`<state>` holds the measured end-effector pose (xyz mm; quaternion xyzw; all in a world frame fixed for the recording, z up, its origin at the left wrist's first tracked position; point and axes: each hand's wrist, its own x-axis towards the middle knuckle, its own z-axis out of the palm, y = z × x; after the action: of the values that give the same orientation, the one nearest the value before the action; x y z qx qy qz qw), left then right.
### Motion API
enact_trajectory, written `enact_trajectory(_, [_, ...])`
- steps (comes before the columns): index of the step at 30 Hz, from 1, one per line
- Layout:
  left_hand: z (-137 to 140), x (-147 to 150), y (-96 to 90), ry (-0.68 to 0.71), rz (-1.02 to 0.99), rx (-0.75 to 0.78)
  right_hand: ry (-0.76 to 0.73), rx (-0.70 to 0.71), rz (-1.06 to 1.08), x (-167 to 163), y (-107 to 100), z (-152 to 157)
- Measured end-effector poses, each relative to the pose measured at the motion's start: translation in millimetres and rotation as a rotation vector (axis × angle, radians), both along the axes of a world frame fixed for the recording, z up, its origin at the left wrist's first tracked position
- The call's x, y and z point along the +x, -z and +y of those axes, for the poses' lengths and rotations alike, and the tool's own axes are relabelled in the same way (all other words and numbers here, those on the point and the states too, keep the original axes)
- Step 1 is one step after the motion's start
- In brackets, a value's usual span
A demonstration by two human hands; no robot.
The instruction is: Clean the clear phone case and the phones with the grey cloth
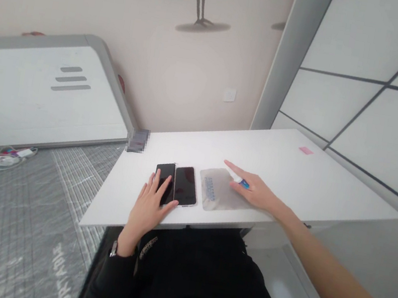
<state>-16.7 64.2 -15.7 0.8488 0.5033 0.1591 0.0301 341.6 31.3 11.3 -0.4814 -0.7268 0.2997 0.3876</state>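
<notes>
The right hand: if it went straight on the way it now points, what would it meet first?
Ahead of the right hand, the way over the white table looks free to the far edge; the wall would probably come first, though depth is unclear.

Flat by my desk's [258, 153] front edge: left phone [169, 193], right phone [186, 186], both dark-screened; translucent pouch [221, 193]; I hold a white-and-blue item [244, 183].

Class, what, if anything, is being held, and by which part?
The right hand holds a small white-and-blue object, apparently by its blue end; the left hand rests on a phone.
</notes>
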Motion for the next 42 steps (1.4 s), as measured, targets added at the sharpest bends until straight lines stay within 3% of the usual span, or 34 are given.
enact_trajectory(3, [-0.1, 0.6, -0.7, 0.007, -0.006, -0.008, 0.005, 0.119, -0.512, 21.2, 4.5, 10.4])
enact_trajectory(6, [-0.7, 1.0, -0.8, -0.007, -0.018, -0.010, -0.015, 0.143, -0.664, 28.6, 7.9, 15.0])
enact_trajectory(13, [-2.1, 2.0, -2.4, -0.012, -0.022, -0.033, 0.046, 0.116, -0.496, 29.7, 3.3, 13.9])
enact_trajectory(20, [-1.4, 3.2, -3.3, -0.033, -0.018, -0.004, 0.048, 0.098, -0.558, 36.0, 11.9, 9.6])
enact_trajectory(22, [-0.8, 3.5, -3.3, -0.036, -0.014, -0.006, 0.174, 0.119, -0.495, 47.9, 14.2, 13.8])
enact_trajectory(26, [1.5, 2.6, -2.1, -0.046, 0.007, 0.008, 0.612, 0.178, -0.282, 102.3, 15.2, 38.8])
enact_trajectory(30, [3.7, 0.9, 0.1, -0.048, 0.034, 0.020, 0.844, 0.189, -0.192, 165.6, 15.1, 67.2])
enact_trajectory(35, [4.2, 0.7, 1.5, -0.064, 0.022, 0.024, 0.920, 0.178, -0.116, 193.5, 23.1, 86.3])
enact_trajectory(40, [-1.6, 3.3, -1.7, -0.094, -0.009, 0.007, 0.921, 0.115, -0.011, 179.7, 23.4, 79.3])
enact_trajectory(42, [-4.0, 4.3, -2.9, -0.113, -0.026, -0.008, 0.958, 0.150, 0.045, 171.2, 18.9, 66.7])
